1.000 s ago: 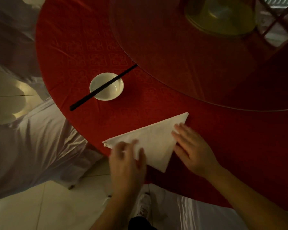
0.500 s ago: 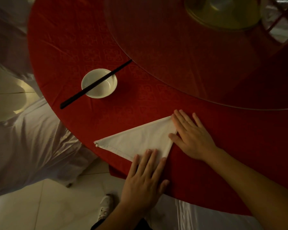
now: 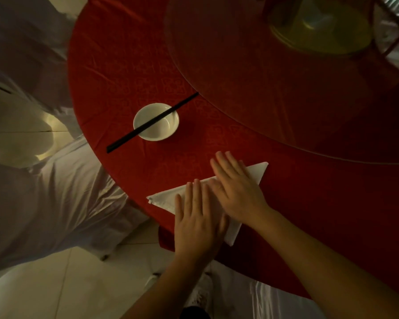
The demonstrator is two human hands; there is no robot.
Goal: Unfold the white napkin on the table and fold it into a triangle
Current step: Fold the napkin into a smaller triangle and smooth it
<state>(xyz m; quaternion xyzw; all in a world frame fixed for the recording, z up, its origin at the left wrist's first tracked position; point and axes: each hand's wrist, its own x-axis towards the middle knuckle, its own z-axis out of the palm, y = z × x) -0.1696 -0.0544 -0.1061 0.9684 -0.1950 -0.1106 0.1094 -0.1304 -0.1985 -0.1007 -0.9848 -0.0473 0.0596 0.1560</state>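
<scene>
The white napkin (image 3: 256, 172) lies folded as a triangle near the front edge of the round table (image 3: 129, 72) with its red cloth. Its corners show at the left, the upper right and the bottom. My left hand (image 3: 197, 217) lies flat on the napkin's lower left part, fingers stretched out. My right hand (image 3: 236, 187) rests flat on its middle, fingers pointing up and left, just touching the left hand. Both palms cover most of the cloth; neither hand grips anything.
A small white bowl (image 3: 161, 131) with black chopsticks (image 3: 124, 141) laid across it stands behind the napkin to the left. A large glass turntable (image 3: 274, 88) fills the table's far right. White-covered chairs (image 3: 44, 203) stand left of the table, above pale floor tiles.
My right hand slid from the napkin's right edge onto its middle. My left hand moved up from the bottom corner onto the lower left part. The upper right corner is now uncovered.
</scene>
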